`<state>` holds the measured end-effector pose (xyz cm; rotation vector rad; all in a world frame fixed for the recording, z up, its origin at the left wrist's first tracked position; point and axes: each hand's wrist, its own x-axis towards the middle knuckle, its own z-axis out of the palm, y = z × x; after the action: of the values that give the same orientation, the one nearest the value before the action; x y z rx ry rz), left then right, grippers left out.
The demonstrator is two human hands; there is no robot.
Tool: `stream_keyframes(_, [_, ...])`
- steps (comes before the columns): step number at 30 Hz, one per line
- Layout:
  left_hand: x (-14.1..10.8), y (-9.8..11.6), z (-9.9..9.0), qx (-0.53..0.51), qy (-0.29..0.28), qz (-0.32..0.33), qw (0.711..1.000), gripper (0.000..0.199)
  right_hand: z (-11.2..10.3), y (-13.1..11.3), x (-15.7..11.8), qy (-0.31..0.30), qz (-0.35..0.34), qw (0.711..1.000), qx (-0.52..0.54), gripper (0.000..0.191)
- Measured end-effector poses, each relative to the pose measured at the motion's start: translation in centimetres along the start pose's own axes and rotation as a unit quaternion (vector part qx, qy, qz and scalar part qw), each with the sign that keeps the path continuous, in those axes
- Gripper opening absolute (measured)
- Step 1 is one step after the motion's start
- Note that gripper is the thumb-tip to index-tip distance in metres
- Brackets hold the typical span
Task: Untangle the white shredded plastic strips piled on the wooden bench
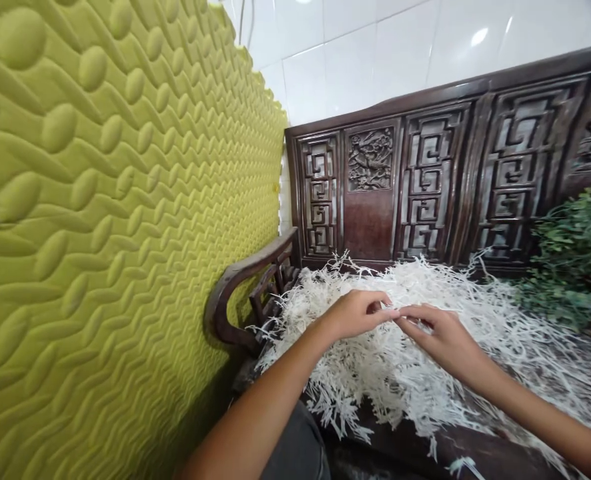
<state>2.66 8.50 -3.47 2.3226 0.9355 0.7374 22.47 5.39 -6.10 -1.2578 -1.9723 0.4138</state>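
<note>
A large heap of white branching artificial twigs (375, 373) covers the seat of a dark carved wooden bench. Above the heap, my left hand (358, 312) reaches in from the left with its thumb and fingers pinched together. My right hand (438, 332) meets it from the right, its fingertips also closed in a pinch. The tips of both hands touch or almost touch each other. Whatever lies between the fingertips is too small to make out against the white twigs.
The bench's carved backrest (370, 223) stands behind the heap, and its curved armrest (220, 300) is at the left. A yellow-green embossed foam sheet (125, 220) rises along the left side. Green artificial foliage (575, 260) sits at the right. White wall tiles (355, 60) show behind.
</note>
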Motion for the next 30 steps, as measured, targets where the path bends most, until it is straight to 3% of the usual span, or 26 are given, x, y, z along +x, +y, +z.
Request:
stream_keyframes(4, [0.1, -0.1, -0.3, 0.038, 0.007, 0.018, 0.999, 0.032, -0.6, -1.3, -0.1, -0.039, 0.009, 0.999, -0.019, 0.048])
stream_keyframes(10, [0.4, -0.8, -0.3, 0.126, 0.054, -0.005, 0.991, 0.030, -0.4, -2.2, 0.1, -0.053, 0.006, 0.998, -0.023, 0.043])
stream_keyframes(12, [0.4, -1.9, -0.8, 0.124, 0.104, -0.040, 0.986, 0.028, -0.4, -2.9, -0.1, -0.050, -0.008, 0.998, -0.031, 0.041])
stream_keyframes(15, [-0.1, -4.8, -2.4, 0.103, 0.234, -0.147, 0.956, 0.025, -0.5, -4.4, -0.6, -0.064, -0.046, 0.996, -0.044, 0.037])
stream_keyframes(18, [-0.9, -7.6, -4.0, 0.078, 0.282, -0.182, 0.939, 0.031, -0.7, -5.2, -1.1, -0.081, -0.063, 0.993, -0.058, 0.034])
stream_keyframes(20, [-1.1, -8.4, -4.4, 0.064, 0.292, -0.185, 0.936, 0.024, -0.9, -5.1, -1.3, -0.087, -0.064, 0.992, -0.060, 0.034])
stream_keyframes(24, [-0.9, -6.4, -3.6, 0.024, 0.249, -0.132, 0.959, 0.038, -1.2, -3.7, -1.2, -0.082, -0.042, 0.994, -0.052, 0.033])
stream_keyframes(27, [-0.8, -2.8, -2.6, -0.015, 0.119, -0.073, 0.990, 0.032, -1.3, -2.9, -1.0, -0.067, -0.033, 0.996, -0.053, 0.034])
stream_keyframes(30, [-0.8, 0.3, -1.7, -0.013, 0.011, -0.035, 0.999, 0.029, -1.2, -2.7, -0.8, -0.065, -0.027, 0.996, -0.056, 0.037])
